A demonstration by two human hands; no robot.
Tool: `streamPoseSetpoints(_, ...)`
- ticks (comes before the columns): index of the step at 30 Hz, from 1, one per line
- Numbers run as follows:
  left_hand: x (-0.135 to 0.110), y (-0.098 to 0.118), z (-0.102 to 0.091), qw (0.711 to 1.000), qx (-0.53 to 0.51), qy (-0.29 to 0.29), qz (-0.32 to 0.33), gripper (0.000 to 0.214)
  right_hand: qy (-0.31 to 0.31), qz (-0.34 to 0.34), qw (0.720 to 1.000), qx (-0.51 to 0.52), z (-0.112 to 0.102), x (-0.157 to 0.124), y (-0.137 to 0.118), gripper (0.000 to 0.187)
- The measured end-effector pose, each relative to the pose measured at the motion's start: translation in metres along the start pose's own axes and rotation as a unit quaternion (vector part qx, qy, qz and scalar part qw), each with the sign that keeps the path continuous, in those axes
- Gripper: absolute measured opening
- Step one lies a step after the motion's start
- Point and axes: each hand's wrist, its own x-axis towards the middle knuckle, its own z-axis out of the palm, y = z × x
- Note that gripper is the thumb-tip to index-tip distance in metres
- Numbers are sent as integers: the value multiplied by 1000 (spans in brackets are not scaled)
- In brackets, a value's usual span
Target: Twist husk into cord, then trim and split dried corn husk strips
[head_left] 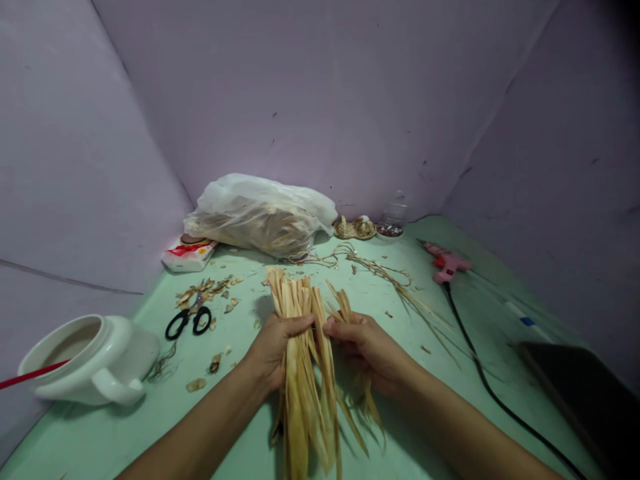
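A bundle of dried straw-coloured leaf strips (pixel 299 393) hangs lengthwise in front of me, its cut ends upward. Around its upper part my left hand (pixel 275 347) is closed, thumb across the front. My right hand (pixel 367 347) is closed on a smaller bunch of the same dried leaf strips (pixel 344 303), just to the right. Its thumb and fingertip touch the edge of the larger bundle. The right palm and the rear fingers of both hands are hidden.
Black-handled scissors (pixel 189 321) lie among leaf scraps, near a white pitcher (pixel 125 347). Behind are a plastic bag (pixel 260 213), a tissue pack (pixel 187 257), a woven piece (pixel 356 228) and a small tub (pixel 390 231). Braided strands (pixel 385 270), a pink glue gun (pixel 447 261) and a dark slab (pixel 575 393) lie rightward.
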Motion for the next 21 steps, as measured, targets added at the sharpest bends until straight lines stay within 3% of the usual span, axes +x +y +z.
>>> streamPoseSetpoints(6,6,4,-8,998,7,56,2,16,-8,19,1000,-5,-6,4,3,20)
streamPoseSetpoints(13,4,-1,-8,998,14,-4,59,10,-62,-32,997,-16,2,0,4,16)
streamPoseSetpoints(21,5,-1,-11,996,31,-29,76,18,-62,-32,998,-1,1,-1,2,16)
